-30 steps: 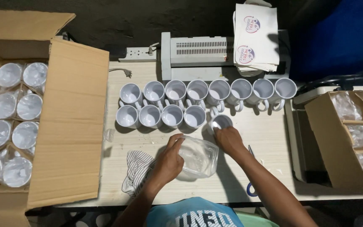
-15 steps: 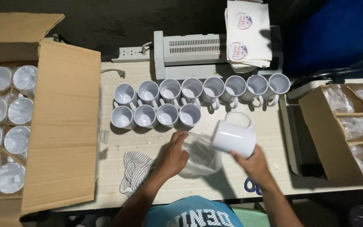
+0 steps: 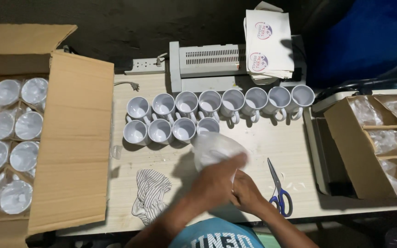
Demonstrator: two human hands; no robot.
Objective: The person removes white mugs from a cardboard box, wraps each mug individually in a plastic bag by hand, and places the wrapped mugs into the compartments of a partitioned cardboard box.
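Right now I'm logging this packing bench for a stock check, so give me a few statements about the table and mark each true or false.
1. Both hands are on a clear plastic bag over the table. True: the left hand grips it, the right hand meets it beneath.
2. The scissors have red handles. False: the handles are blue.
3. White mugs stand in two rows on the table. True.
4. The back row holds fewer mugs than the front row. False: eight behind, four in front.
5. The striped cloth lies right of the scissors. False: it lies to their left, near the open cardboard box.
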